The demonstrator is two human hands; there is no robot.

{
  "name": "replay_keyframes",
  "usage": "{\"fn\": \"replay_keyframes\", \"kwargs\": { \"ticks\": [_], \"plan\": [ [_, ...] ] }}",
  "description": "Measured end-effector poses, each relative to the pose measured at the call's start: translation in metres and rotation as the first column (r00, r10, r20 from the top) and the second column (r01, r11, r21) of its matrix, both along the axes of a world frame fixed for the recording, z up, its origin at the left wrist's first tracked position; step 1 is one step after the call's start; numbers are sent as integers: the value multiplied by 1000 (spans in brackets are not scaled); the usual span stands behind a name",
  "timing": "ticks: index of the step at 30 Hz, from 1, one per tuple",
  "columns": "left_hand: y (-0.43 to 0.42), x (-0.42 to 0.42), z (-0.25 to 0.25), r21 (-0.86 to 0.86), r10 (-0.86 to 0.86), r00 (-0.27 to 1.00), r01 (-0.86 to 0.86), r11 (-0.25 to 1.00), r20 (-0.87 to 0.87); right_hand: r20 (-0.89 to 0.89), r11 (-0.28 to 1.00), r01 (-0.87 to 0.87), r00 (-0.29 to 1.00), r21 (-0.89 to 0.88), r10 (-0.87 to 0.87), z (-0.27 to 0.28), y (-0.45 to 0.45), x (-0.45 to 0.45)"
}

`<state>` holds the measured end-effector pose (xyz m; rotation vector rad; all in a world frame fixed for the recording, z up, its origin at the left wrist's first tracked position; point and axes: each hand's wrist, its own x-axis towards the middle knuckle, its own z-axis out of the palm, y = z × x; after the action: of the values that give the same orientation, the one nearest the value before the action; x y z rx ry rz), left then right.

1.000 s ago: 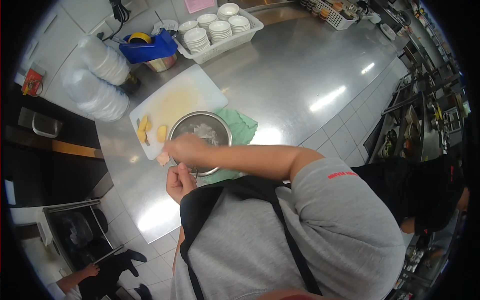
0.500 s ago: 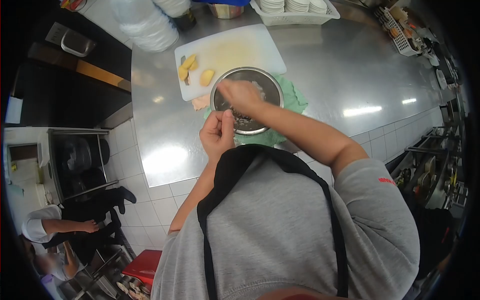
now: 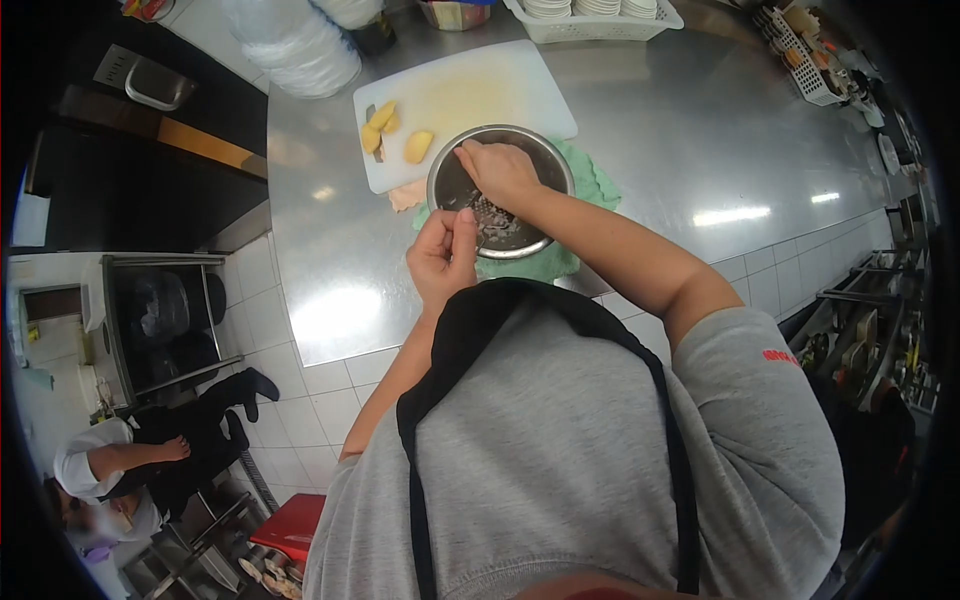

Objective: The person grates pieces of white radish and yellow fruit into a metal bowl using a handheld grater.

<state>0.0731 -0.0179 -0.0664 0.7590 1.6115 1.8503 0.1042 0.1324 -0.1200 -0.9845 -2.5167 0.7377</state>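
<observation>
A steel bowl stands near the table's front edge, with pale wet shreds in it. Inside leans what looks like a metal grater, its dotted face partly covered by my right hand. My left hand is closed at the bowl's near left rim, thumb on top, apparently gripping the grater's end. Over the bowl, my right hand has its fingers curled together and pointing left; whatever they hold is hidden. Beyond the bowl, several peeled yellow pieces lie on the white cutting board.
A green cloth lies under the bowl. Plastic-wrapped stacks and a white basket of small dishes stand at the back of the steel table. Another person is at the far left, near a red box.
My right hand has gone from blurred to sharp and sits slightly farther into the bowl. My left hand keeps its grip. The view has shifted slightly, and the other person's arm has moved.
</observation>
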Motion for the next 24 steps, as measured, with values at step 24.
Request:
{"fn": "replay_keyframes", "kwargs": {
  "ticks": [24],
  "plan": [
    [2,-15,21,136,-456,868,485,864,-199,208,980,-169,960,-109,189,36,0,43]
  ]
}}
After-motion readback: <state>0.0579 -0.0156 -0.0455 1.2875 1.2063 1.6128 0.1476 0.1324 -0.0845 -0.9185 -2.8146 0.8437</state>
